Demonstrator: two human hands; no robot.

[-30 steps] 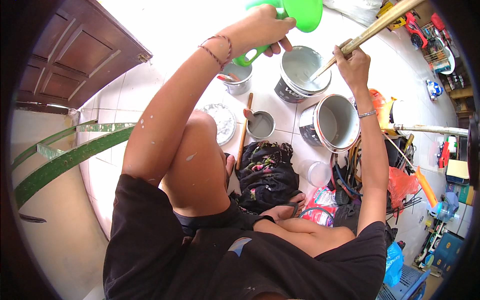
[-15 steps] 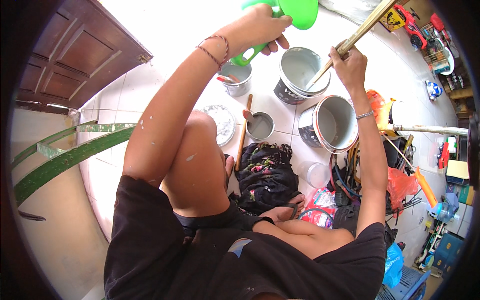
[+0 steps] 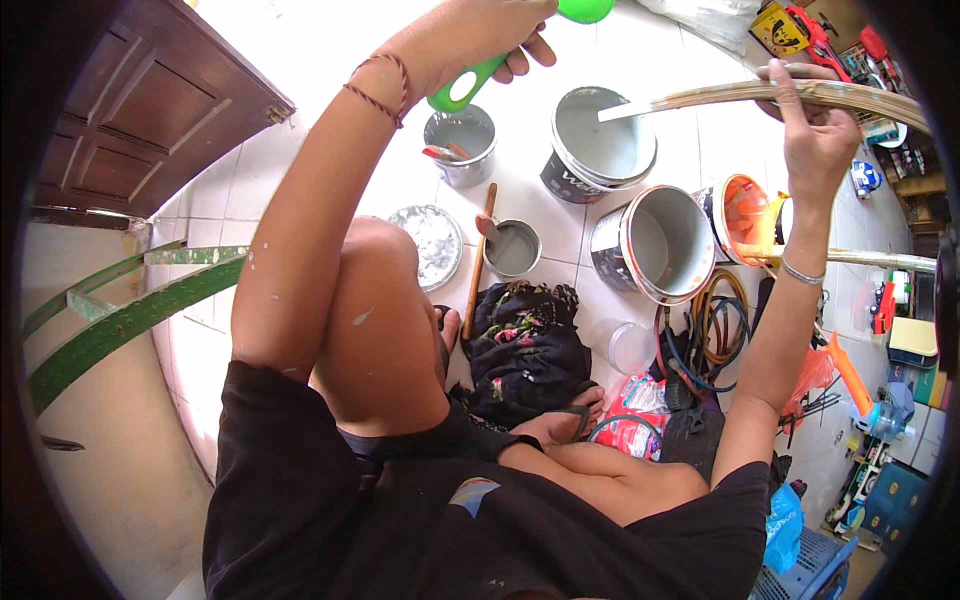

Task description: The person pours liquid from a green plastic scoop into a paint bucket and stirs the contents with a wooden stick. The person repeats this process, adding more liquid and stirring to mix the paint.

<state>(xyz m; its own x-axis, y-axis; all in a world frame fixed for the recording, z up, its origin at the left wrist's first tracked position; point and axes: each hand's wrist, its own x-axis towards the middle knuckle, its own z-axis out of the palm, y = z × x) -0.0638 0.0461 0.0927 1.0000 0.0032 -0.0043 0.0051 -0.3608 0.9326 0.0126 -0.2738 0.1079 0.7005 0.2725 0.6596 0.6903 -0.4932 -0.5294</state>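
Observation:
My left hand (image 3: 490,35), at the top edge, is closed round the handle of a green plastic dipper (image 3: 465,88). Most of its cup lies beyond the picture. At the right, my right hand (image 3: 818,135) grips a long wooden stick (image 3: 700,96) between thumb and fingers. The stick's white-coated tip reaches over the mouth of a dark bucket (image 3: 577,180) with pale grey paint inside. Beside that stands a second bucket (image 3: 612,250), tilted toward me, its inner wall coated grey. A smaller grey pail (image 3: 465,175) with a red-handled tool stands left, below the dipper's handle.
Near my feet are a small paint can (image 3: 515,248), a wooden rod (image 3: 474,290), a paint-smeared lid (image 3: 428,245) and a dark flowered cloth (image 3: 525,340). An orange-stained bucket (image 3: 742,215) and coiled hoses (image 3: 722,320) lie right; a green ladder-like frame (image 3: 130,330) stands left.
My right hand has moved right, swinging the stick nearly level and shifting its tip across the bucket's mouth. My left hand has carried the green dipper up and left, partly out of the picture.

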